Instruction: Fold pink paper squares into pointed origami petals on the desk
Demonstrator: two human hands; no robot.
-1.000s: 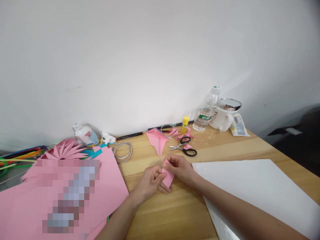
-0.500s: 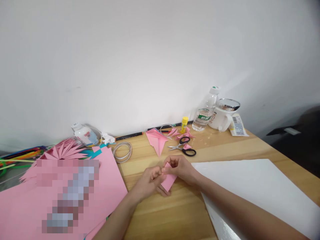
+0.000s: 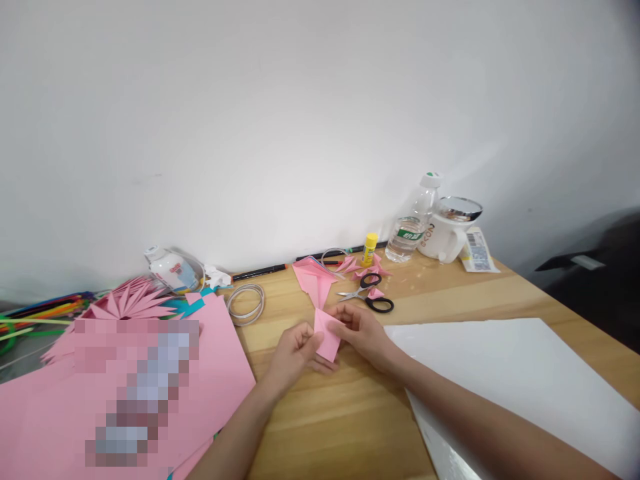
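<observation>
Between my hands is a small piece of folded pink paper (image 3: 327,339), its pointed end facing the wall. My left hand (image 3: 299,347) pinches its left edge, with some fingers underneath. The thumb and fingers of my right hand (image 3: 356,327) grip its right side. Just beyond lies a larger folded pink paper shape (image 3: 315,279), its tip close to the held piece. Black-handled scissors (image 3: 367,293) rest past my right hand, near several small pink folded pieces (image 3: 373,268) and a yellow glue stick (image 3: 369,249).
Pink sheets (image 3: 220,373) cover the left side, with a pleated pink paper fan (image 3: 127,300) behind. A wire coil (image 3: 245,304) lies near a black marker (image 3: 260,272). White board (image 3: 500,367) is at right. A water bottle (image 3: 410,227) and white mug (image 3: 440,237) stand by the wall.
The folded paper has moved slightly up and left and turned more upright. My left thumb has slid to its left edge, and my right fingers have shifted to its right side.
</observation>
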